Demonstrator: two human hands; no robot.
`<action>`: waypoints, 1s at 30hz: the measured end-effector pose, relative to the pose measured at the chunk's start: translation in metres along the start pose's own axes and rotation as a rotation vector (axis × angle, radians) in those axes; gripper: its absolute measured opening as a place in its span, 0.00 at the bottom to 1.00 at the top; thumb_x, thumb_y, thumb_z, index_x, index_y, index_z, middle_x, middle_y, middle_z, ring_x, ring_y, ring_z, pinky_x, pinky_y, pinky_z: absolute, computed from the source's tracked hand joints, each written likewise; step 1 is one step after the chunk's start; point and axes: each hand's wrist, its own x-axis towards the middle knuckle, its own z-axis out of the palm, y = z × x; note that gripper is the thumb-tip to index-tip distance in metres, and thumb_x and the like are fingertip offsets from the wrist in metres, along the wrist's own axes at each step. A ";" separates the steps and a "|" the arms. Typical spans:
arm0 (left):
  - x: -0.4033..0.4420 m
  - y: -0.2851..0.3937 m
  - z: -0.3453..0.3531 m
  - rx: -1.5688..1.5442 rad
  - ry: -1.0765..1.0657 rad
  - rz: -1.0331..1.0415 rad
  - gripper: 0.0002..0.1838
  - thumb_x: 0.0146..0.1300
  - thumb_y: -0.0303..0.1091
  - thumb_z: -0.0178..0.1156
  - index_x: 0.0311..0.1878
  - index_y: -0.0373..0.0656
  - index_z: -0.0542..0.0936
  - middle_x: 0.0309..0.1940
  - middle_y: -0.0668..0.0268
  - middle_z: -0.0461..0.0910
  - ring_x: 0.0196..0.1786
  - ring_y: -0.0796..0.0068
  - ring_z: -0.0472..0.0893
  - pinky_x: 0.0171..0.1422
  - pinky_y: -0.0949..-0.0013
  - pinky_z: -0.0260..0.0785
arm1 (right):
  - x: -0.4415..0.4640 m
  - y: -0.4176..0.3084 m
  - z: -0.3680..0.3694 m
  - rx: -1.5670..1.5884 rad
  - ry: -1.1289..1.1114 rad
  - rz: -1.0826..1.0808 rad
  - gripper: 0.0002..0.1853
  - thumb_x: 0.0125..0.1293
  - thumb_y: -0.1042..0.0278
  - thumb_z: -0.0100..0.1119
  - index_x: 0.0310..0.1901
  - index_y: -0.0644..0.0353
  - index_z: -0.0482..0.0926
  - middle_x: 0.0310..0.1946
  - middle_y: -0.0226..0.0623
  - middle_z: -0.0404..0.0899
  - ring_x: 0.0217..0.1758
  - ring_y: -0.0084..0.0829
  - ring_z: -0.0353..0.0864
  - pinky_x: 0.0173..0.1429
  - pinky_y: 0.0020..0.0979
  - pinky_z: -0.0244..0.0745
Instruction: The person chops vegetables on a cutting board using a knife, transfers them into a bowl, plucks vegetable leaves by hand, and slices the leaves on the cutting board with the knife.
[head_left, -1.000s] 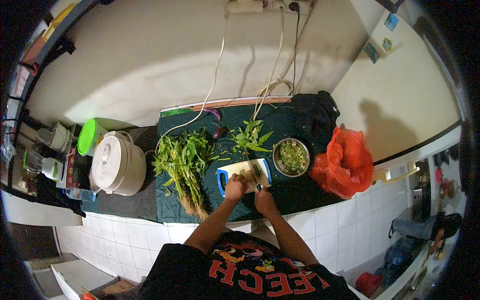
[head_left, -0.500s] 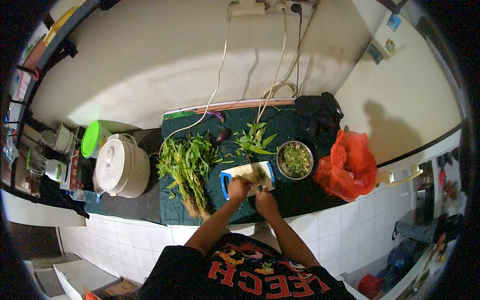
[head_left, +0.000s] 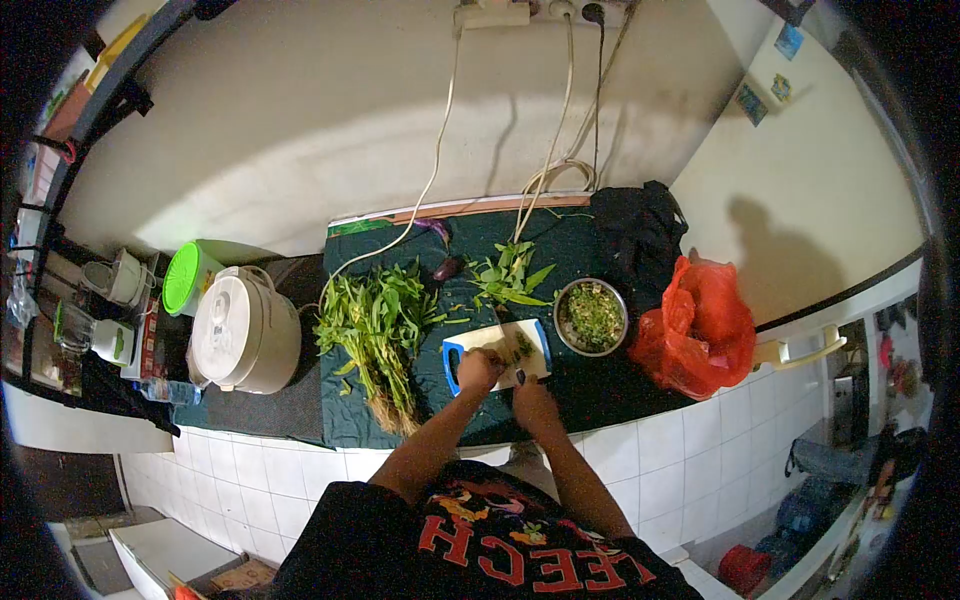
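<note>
One head-worn camera looks forward and steeply down over the counter point(head_left: 440, 400).

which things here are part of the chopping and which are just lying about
In use, it seems:
- cutting board, under the left hand
- knife, in the right hand
- cut greens
- metal bowl
- leafy bunch

Probably just lying about:
- rice cooker
- red bag, contents unclear
- black cloth
</note>
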 end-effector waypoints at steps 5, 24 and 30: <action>0.010 -0.019 0.022 -0.050 0.051 0.029 0.11 0.52 0.43 0.69 0.38 0.52 0.89 0.40 0.56 0.84 0.44 0.49 0.83 0.49 0.51 0.77 | -0.016 0.025 0.037 0.049 0.156 -0.203 0.21 0.75 0.58 0.45 0.51 0.73 0.67 0.37 0.65 0.81 0.43 0.63 0.83 0.48 0.56 0.78; -0.013 -0.015 0.013 0.056 0.097 0.239 0.14 0.55 0.38 0.65 0.45 0.49 0.86 0.40 0.59 0.80 0.46 0.51 0.77 0.51 0.53 0.73 | -0.004 0.016 0.025 -0.027 0.180 -0.232 0.19 0.76 0.56 0.45 0.48 0.69 0.68 0.35 0.64 0.82 0.40 0.62 0.83 0.44 0.56 0.79; -0.016 -0.027 0.014 0.155 0.152 0.481 0.14 0.60 0.35 0.58 0.48 0.51 0.85 0.41 0.61 0.80 0.51 0.54 0.76 0.53 0.51 0.70 | -0.026 0.008 0.027 -0.012 0.031 0.046 0.19 0.76 0.56 0.44 0.48 0.70 0.68 0.36 0.64 0.81 0.41 0.61 0.83 0.45 0.56 0.78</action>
